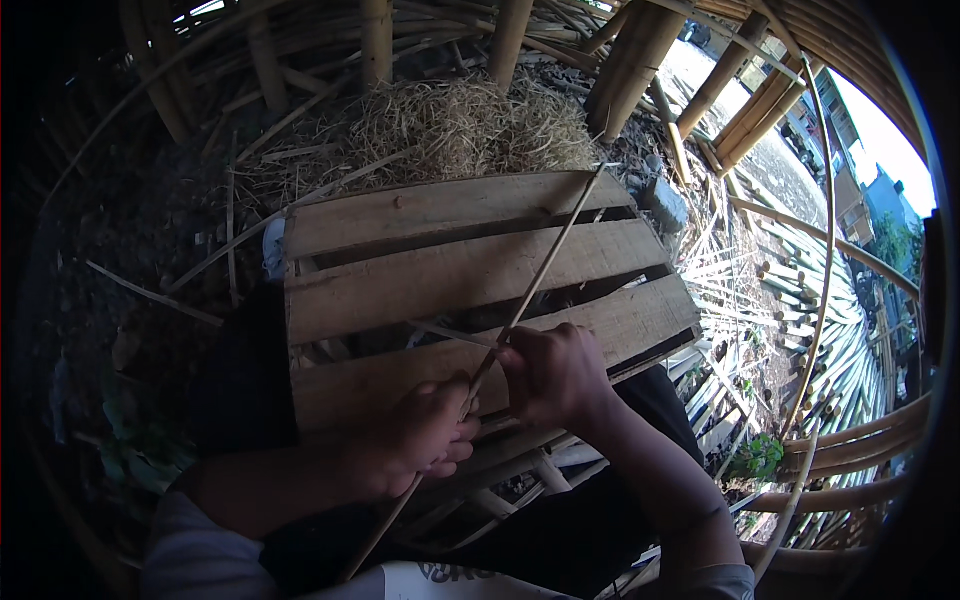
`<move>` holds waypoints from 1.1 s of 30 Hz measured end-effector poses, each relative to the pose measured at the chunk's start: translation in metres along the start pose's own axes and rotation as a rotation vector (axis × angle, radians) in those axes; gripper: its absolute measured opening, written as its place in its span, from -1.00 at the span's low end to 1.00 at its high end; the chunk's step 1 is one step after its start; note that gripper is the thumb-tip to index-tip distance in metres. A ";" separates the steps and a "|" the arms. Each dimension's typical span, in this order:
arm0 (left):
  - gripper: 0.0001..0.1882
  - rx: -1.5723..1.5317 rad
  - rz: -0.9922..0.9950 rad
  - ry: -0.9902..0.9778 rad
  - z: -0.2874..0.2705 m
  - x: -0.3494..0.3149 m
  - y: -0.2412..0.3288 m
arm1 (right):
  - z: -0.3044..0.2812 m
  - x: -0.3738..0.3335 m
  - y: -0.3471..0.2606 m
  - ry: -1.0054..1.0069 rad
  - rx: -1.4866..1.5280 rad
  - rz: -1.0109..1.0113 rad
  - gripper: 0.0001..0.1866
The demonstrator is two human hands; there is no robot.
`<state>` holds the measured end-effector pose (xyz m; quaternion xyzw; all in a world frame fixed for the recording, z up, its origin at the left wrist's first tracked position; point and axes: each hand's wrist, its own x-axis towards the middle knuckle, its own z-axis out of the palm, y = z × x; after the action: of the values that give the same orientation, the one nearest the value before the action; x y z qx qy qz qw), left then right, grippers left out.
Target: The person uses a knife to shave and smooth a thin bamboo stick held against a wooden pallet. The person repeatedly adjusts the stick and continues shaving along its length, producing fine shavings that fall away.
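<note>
One bamboo strip (545, 265): is slanting over wooden slats (400, 290);
Left hand (432, 430): is gripping the strip;
Right hand (552, 375): is resting closed against the strip, contents hidden;
Pale sliver (455, 335): is jutting beside that hand;
Straw (470, 130): is lying beyond the slats.

I have open room over the left part of the slatted wooden platform (385, 295), ahead of my left hand (428, 432). The long stick (543, 268) runs diagonally across, barring a level pass rightward, and a thin pale piece (455, 337) juts left by my right hand (550, 368). Beyond the far edge, a straw heap (470, 130) and bamboo posts (635, 65) block the way.
</note>
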<state>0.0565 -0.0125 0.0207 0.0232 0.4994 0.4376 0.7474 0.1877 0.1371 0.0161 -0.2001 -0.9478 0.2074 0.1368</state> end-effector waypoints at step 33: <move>-0.70 0.069 0.077 -0.097 -0.010 -0.011 0.012 | -0.013 0.023 0.056 0.170 -0.128 0.172 -0.65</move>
<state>0.0403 -0.0167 0.0296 0.0896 0.4762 0.4469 0.7520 0.1902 0.1978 0.0067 -0.3058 -0.9234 0.1396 0.1854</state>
